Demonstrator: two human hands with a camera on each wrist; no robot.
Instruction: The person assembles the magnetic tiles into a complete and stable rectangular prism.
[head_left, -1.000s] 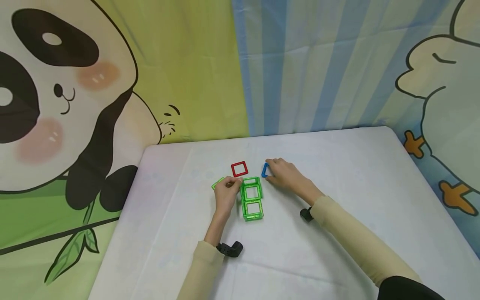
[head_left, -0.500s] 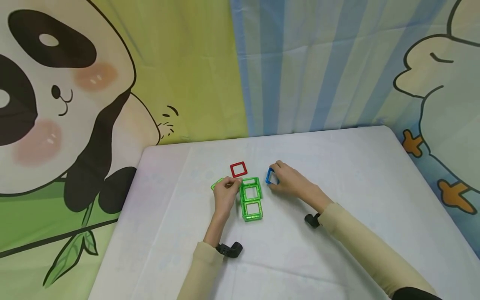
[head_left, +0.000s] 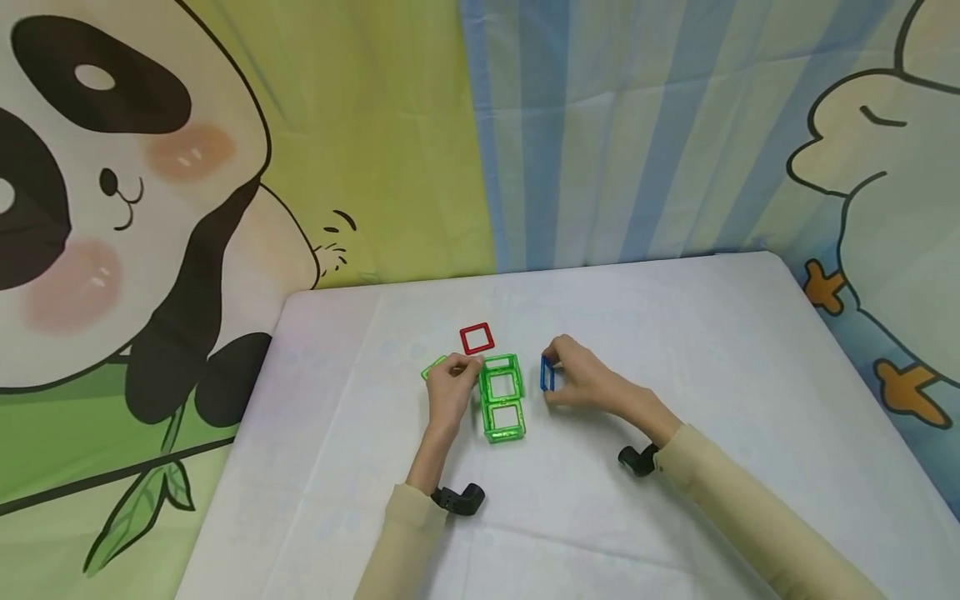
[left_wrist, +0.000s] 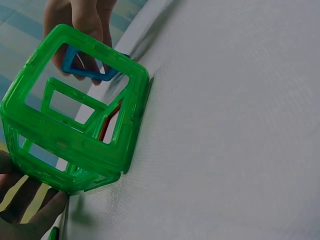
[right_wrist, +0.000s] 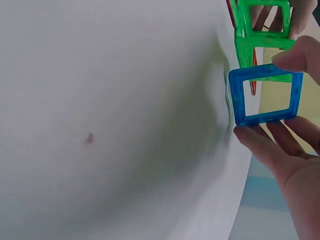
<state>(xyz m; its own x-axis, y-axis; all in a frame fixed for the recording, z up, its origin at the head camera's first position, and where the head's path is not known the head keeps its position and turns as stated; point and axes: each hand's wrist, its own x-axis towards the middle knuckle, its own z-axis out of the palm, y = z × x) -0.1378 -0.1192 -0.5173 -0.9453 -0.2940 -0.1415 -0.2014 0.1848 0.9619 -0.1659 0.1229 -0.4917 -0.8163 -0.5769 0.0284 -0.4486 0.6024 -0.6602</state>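
An open-framed block of green magnetic tiles (head_left: 504, 402) stands mid-table, two squares long as seen from above. My left hand (head_left: 450, 387) holds it by its far left side, thumb and fingers drawn together at the edge. In the left wrist view, the fingertips meet the lower edge of the green frame (left_wrist: 60, 140). Right of the block, my right hand (head_left: 592, 379) grips a blue square magnetic tile (right_wrist: 237, 97) on edge, thumb on one side and fingers on the opposite one. A gap separates the blue tile from the block.
Beyond the block a red square tile (head_left: 480, 349) lies flat on the white-covered table (head_left: 360, 467). Another green tile (head_left: 433, 367) lies partly hidden behind my left hand. Printed cloth (head_left: 405, 150) hangs along the table's far side.
My right hand has drawn the blue tile nearer to me and slightly right, turning it until it appears edge-on from above. The left hand and the green block have stayed in place.
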